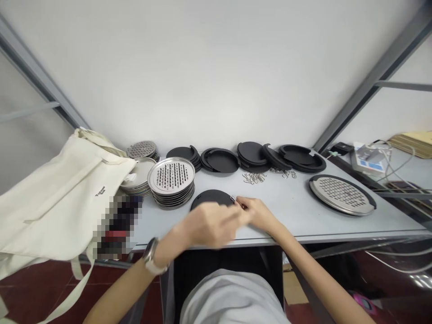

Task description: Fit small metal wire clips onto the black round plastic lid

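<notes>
Near the front edge of the table [290, 220], left of its middle: a black disc [213, 196], matte and dark-faced, with a small mark by the left part of the rim. Round outline, visible mainly along the far side; near side hidden behind the left hand [214, 225]. By the right part of the disc, a metal clip [232, 198], narrow, bright, looped, partly covered by fingertips.

Right hand [258, 213] low over the table, fingertips bent together at the metal clip; impossible to tell a firm grip from a light touch. Left hand blurred above the near side of the black disc, fingers stretched toward the right hand; grip impossible to read, whether clenched or released.

Widest open room to the right, between right hand and slotted steel disc [340, 194] near the right edge. Tight on the left: a stack of steel grater discs [171, 175] just beside the black disc, then a white bag [67, 193] over the left edge. Along the back edge, a row of shallow black dishes [223, 160], with a small heap of wire clips [254, 178] in front. Only a narrow strip toward the front edge.

Black disc flat, face up; round, so without a long axis. Metal clip tilted, loop end toward the back left corner.
</notes>
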Tool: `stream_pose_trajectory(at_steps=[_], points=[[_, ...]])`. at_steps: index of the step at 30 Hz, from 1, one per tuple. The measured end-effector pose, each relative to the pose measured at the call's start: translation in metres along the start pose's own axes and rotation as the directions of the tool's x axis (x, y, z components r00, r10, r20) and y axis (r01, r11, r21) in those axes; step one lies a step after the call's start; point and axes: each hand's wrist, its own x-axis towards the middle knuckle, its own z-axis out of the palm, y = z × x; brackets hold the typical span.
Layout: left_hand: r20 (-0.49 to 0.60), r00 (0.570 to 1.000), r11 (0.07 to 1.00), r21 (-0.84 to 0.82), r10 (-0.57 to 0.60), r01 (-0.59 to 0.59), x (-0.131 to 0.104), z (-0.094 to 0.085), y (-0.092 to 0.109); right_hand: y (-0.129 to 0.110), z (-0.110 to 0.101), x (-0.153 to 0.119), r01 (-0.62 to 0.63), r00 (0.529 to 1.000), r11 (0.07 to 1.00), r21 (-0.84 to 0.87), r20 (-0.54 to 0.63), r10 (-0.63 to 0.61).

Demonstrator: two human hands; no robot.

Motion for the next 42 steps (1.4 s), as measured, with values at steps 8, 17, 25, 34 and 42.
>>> stream_pose_trajectory(at_steps=[8,17,25,34,42], points=[[0.204,0.971,0.977,-0.146,-0.125,0.156,0.033,0.046,-0.066,0.002,0.002,-0.001,0.003,1.0,1.0,0.019,-0.005,-0.003],[0.183,0.977,0.932,-0.323,-0.107,0.163,0.023,0.056,-0.063,0.002,0.0,0.0,0.037,0.999,0.999,0.012,0.013,-0.037],[0.14,0.98,0.863,-0.468,-0.139,0.189,0.023,0.061,-0.063,0.002,-0.001,-0.001,0.048,0.999,0.999,0.02,0.016,-0.048],[0.126,0.98,0.832,-0.517,-0.155,0.198,0.023,0.062,-0.064,0.001,-0.001,-0.001,0.034,0.999,0.997,0.068,0.003,-0.035],[0.165,0.973,0.811,-0.539,-0.164,0.228,0.024,0.058,-0.064,0.0,-0.001,-0.001,0.019,1.0,0.997,0.078,-0.003,-0.019]])
